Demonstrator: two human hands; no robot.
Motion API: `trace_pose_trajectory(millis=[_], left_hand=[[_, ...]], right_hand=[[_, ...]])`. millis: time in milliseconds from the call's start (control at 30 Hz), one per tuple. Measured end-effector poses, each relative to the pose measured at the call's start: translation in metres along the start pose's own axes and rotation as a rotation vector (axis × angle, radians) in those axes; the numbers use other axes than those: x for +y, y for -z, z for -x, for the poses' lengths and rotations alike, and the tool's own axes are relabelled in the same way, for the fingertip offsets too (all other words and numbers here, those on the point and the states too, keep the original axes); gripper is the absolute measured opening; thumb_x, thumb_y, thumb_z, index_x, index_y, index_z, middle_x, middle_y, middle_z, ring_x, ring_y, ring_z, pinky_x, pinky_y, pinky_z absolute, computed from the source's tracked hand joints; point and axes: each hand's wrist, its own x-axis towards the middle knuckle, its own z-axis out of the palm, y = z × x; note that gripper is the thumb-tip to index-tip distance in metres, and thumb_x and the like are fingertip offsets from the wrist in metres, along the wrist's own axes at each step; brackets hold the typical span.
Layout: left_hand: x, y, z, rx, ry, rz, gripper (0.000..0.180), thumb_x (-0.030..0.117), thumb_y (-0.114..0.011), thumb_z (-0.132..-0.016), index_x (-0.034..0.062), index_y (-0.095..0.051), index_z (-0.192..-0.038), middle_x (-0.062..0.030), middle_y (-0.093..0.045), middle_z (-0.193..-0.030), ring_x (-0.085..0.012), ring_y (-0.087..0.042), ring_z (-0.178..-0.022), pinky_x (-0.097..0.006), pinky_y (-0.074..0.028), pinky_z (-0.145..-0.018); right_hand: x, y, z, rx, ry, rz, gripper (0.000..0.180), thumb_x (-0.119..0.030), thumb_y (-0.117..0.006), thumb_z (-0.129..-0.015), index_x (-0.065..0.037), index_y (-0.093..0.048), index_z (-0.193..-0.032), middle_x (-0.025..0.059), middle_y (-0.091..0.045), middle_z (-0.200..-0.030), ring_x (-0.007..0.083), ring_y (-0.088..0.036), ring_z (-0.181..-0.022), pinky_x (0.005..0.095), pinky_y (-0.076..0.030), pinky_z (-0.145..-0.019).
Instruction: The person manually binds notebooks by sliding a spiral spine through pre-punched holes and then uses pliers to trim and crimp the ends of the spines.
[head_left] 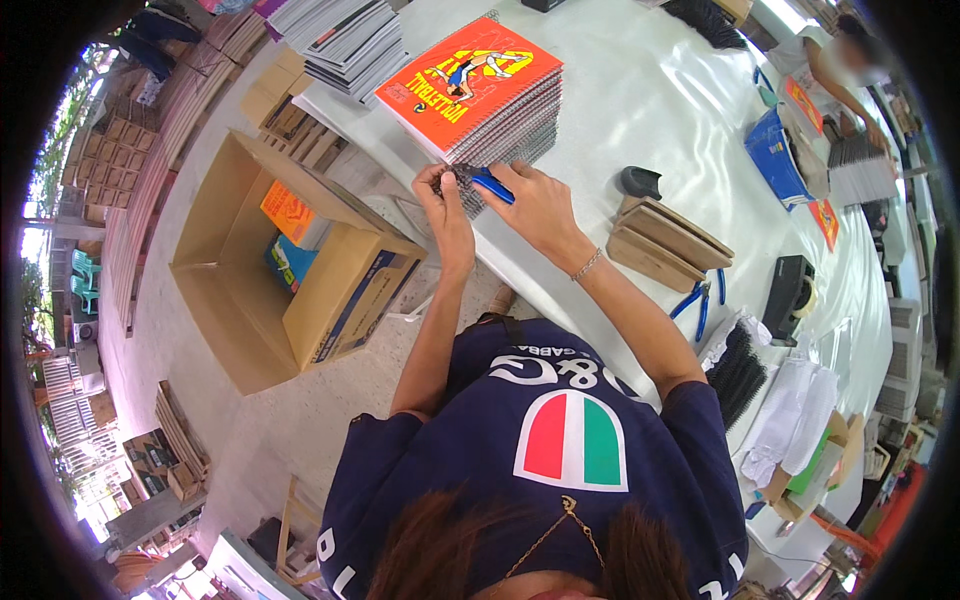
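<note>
A tall stack of spiral-bound notebooks [470, 85] with orange-red covers stands near the table's edge, coils facing me and to the right. My right hand [535, 205] is closed around blue-handled pliers [492, 185], whose dark jaws reach the stack's near corner. Beside the jaws, my left hand [447, 215] pinches the coil end of a notebook at that same corner. The fingertips partly hide the wire and the exact spot where the jaws meet it.
Left of the table, an open cardboard box [330, 290] holds some notebooks. More stacked books [345, 45] stand at the far left. Wooden blocks [665, 240], a second pair of blue pliers [700, 300] and a tape dispenser [790, 290] lie rightward. Another person [825, 75] works across the table.
</note>
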Motion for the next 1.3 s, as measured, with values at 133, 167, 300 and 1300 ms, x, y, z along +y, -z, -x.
trace_pose_trajectory(millis=[133,167,300,1300], left_hand=[[0.0,0.0,0.0,-0.012,-0.001,0.024,0.032,0.029,-0.042,-0.105,0.0018,-0.041,-0.123,-0.0079,-0.045,-0.114,-0.015,-0.044,-0.106,-0.031,-0.036,-0.095],[-0.003,-0.001,-0.001,0.016,-0.002,0.077,0.032,0.027,-0.043,-0.105,0.0013,-0.042,-0.123,-0.0084,-0.045,-0.116,-0.016,-0.043,-0.108,-0.032,-0.034,-0.097],[-0.002,-0.006,0.002,0.086,-0.018,0.205,0.032,0.025,-0.045,-0.104,0.0007,-0.041,-0.124,-0.0089,-0.043,-0.119,-0.0175,-0.043,-0.111,-0.033,-0.033,-0.1],[-0.009,0.002,0.004,0.001,0.024,0.018,0.03,0.025,-0.046,-0.104,0.0027,-0.043,-0.123,-0.0043,-0.047,-0.107,-0.011,-0.044,-0.096,-0.027,-0.037,-0.088]], right_hand=[[0.003,0.003,0.005,0.019,-0.03,-0.002,0.033,-0.037,-0.069,-0.085,-0.01,-0.067,-0.104,0.0088,-0.064,-0.086,0.0292,-0.063,-0.077,0.041,-0.05,-0.068],[0.004,0.003,0.007,0.083,0.001,0.03,0.033,-0.037,-0.069,-0.085,-0.011,-0.067,-0.105,0.0091,-0.064,-0.088,0.0289,-0.062,-0.08,0.0414,-0.048,-0.07],[0.008,0.003,0.009,0.193,0.098,0.159,0.036,-0.039,-0.07,-0.084,-0.012,-0.067,-0.108,0.0092,-0.062,-0.093,0.0278,-0.058,-0.086,0.0416,-0.042,-0.075],[0.007,-0.006,0.009,0.172,0.097,0.158,0.039,-0.04,-0.071,-0.081,-0.012,-0.066,-0.107,0.0092,-0.057,-0.094,0.0256,-0.053,-0.09,0.0408,-0.037,-0.075]])
